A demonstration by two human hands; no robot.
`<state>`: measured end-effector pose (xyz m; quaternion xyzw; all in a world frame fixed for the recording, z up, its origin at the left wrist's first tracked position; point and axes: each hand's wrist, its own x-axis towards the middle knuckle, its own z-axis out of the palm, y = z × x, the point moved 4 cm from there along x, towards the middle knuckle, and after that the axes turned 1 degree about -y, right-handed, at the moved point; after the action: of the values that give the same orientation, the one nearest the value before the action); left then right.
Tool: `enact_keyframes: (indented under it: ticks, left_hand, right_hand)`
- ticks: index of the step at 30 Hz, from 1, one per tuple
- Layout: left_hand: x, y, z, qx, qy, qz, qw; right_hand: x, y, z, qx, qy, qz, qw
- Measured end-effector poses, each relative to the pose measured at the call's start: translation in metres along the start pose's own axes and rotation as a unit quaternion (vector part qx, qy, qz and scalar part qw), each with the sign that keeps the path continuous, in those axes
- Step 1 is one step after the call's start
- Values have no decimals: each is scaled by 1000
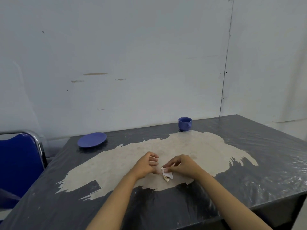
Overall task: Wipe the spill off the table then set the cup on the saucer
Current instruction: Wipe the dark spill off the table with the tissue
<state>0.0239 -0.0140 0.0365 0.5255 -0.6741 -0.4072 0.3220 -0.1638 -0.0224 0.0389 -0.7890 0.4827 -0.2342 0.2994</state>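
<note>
The fingers of the right hand (184,165) are bent and pinch a small white tissue (167,173). The tissue is crumpled into a little wad. Its lower tip looks brownish and dirty, and it touches the table. The left hand (147,164) is just beside it, with its fingers curled in loosely. Whether the left fingers also touch the tissue is hard to tell. Both hands are low over the middle of the table (274,171).

Under the hands is a big pale tan patch (191,146) that spreads wide across the dark gray tabletop. Its edges are ragged and streaky. The tabletop looks shiny, like it has a plastic cover.

The purple cup (184,124) stands upright at the far edge of the table, at the far tip of the tan patch. Its handle points toward the person. The purple saucer (91,139) sits far to the left, well apart from the cup, with nothing on it.

A blue chair (18,161) stands at the left side of the table. A pale wall (132,55) is behind.
</note>
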Motion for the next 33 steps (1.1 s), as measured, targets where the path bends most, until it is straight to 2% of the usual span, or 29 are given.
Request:
enact_keyframes:
  ticks: [5,14,20,28,30,33]
  left_hand:
    - [-11,-12,-24,41,151,3,988]
    - [-16,-41,-18,38,271,-21,962]
    - [-16,-44,-18,26,278,-27,960]
    - [-20,-44,-18,44,267,-20,963]
    - [-20,-44,-18,47,265,-20,963]
    - [-19,-45,-18,46,270,-16,962]
  right_hand:
    - [-1,-4,9,-41,-30,-1,999]
    - [4,-11,20,-83,-13,-4,996]
    - [-8,-16,28,-125,27,-39,991]
    - [-20,-5,12,-95,0,-41,995]
    - [-19,6,1,-69,30,-12,997]
    - [-12,21,-16,39,118,37,992]
